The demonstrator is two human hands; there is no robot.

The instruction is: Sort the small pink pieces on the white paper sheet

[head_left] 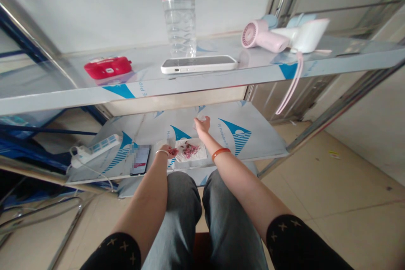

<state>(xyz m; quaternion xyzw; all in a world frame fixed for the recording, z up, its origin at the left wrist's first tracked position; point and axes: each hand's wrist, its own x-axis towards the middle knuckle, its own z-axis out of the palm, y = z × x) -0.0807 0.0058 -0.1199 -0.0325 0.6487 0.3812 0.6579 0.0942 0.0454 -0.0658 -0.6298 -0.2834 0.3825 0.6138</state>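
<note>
On the lower shelf lies a white sheet (181, 158), perhaps paper or cloth, with small red and dark beads (190, 150) scattered over it. My left hand (165, 149) is at the sheet's left edge, fingers curled by a little patch of red beads (172, 152); whether they pinch any is too small to tell. Behind that hand sits a clear, see-through wrapper or box (166, 141). Beyond the sheet, my right hand (203, 125) is closed around a small clear plastic piece (198, 120), whose exact kind is unclear.
A phone (141, 160) and a white power strip (101, 147) lie left on the lower shelf (265, 135). The upper shelf (148, 82), nearer my head, carries a red case (108, 68), a water bottle (180, 21), a white-cased phone (199, 64) and a pink handheld fan (264, 37).
</note>
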